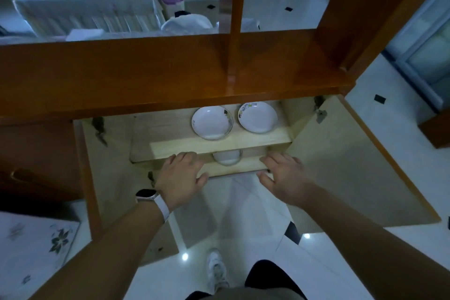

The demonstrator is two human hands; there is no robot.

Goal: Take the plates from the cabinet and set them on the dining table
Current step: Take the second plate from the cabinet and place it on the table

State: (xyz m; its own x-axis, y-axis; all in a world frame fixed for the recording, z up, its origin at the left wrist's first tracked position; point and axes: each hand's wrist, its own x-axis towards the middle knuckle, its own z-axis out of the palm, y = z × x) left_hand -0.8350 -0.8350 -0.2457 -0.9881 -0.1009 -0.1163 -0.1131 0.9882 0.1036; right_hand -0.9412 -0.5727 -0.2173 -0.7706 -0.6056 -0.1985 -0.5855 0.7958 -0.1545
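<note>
My left hand (181,173) reaches the front edge of the lower shelf (243,167), fingers straight, loosely apart, holding nothing. Above that shelf sit the left plate (212,122) and the right plate (257,117). On it lies a half-hidden third plate (227,157). My right hand (285,175) is at its right end, fingers apart, empty.

A home interior, as I see it: glossy orange-brown wooden cabinet (170,68) shelving round white ceramic plates (211,122), white floor tiles with black diamond insets (379,146), pale cloth-covered sofa (73,8) beyond.
</note>
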